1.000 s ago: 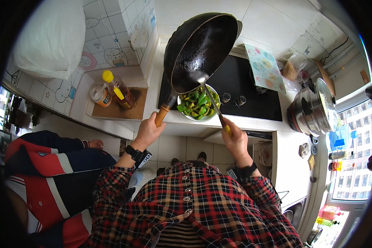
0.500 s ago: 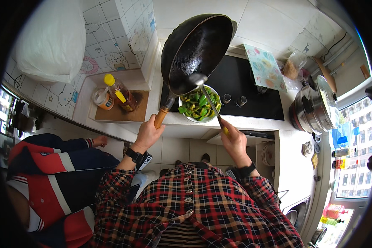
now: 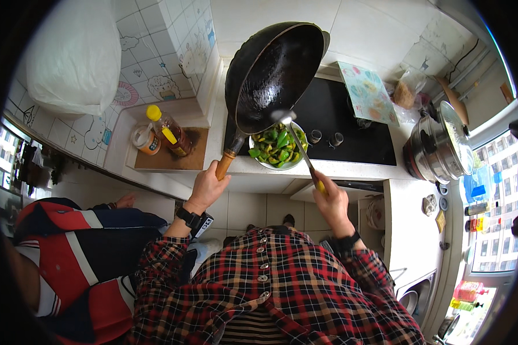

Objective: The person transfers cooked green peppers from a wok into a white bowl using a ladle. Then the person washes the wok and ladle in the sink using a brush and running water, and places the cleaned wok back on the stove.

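Note:
My left hand (image 3: 207, 190) is closed around the wooden handle (image 3: 225, 163) of a black wok (image 3: 276, 80). The wok is tilted on its side above the stove, its dark, shiny inside turned to the right. My right hand (image 3: 331, 201) grips a long-handled metal ladle (image 3: 300, 142) by its yellow-and-dark handle end. The ladle's head is at the wok's lower rim, over the far side of a white dish; whether it touches the wok I cannot tell. Cut green peppers (image 3: 279, 148) fill the dish, which sits at the near edge of the stove below the wok.
A black cooktop (image 3: 368, 146) has two knobs and a patterned panel (image 3: 369, 92) at its back. At left, a yellow-capped bottle (image 3: 177, 140) and a jar (image 3: 145, 140) stand on a brown board. A steel steamer pot (image 3: 440, 146) is right. Another person (image 3: 92, 247) is close at my left.
The ladle's head has moved down and right along the wok's lower rim, and my right hand has drawn slightly nearer. The wok has hardly moved. The person at left has shifted an arm.

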A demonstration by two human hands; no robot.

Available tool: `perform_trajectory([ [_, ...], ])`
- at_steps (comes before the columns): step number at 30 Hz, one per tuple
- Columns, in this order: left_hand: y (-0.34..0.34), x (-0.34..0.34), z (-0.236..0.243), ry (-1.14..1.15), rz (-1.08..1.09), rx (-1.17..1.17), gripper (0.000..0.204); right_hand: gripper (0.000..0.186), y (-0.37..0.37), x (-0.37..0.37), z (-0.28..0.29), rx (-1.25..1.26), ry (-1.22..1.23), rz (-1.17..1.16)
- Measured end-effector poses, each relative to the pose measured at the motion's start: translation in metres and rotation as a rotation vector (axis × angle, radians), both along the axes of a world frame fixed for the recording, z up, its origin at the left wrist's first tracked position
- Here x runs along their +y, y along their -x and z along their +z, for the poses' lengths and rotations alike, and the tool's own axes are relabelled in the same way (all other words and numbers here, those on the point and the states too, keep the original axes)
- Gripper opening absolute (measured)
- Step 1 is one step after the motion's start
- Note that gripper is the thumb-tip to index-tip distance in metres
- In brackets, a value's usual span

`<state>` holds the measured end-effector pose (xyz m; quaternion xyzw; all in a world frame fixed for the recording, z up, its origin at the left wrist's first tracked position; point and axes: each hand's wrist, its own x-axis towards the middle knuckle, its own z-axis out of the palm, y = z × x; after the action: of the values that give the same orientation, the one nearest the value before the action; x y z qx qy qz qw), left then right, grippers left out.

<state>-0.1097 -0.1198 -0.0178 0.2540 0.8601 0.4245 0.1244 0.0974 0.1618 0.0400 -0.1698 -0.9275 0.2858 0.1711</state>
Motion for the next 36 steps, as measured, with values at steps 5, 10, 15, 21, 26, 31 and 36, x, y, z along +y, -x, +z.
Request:
perform_trajectory([
  [5,0.0,0.002,-0.002,-0.017,0.009,-0.019,0.037,0.045,-0.041,-0.007,0.011,0.118,0.021,0.014],
  [10,-0.001,0.003,0.006,-0.013,0.024,-0.035,0.036,0.046,0.008,-0.003,0.005,0.136,0.08,0.019],
  [15,0.001,0.003,0.01,-0.031,0.018,-0.068,0.035,0.044,-0.021,-0.005,0.013,0.099,0.072,0.015],
  [21,-0.003,0.008,0.014,-0.104,0.012,-0.134,0.031,0.047,0.019,-0.008,0.045,0.274,0.18,0.051],
  [26,-0.006,0.011,0.031,-0.146,-0.008,-0.193,0.029,0.046,0.073,-0.014,0.046,0.42,0.255,0.166],
  [31,-0.007,0.011,0.039,-0.208,-0.041,-0.239,0.028,0.049,0.027,-0.013,0.019,0.242,-0.034,0.143],
  [36,-0.001,0.013,0.034,-0.254,-0.042,-0.262,0.027,0.047,-0.016,0.012,0.02,0.157,-0.154,0.0],
])
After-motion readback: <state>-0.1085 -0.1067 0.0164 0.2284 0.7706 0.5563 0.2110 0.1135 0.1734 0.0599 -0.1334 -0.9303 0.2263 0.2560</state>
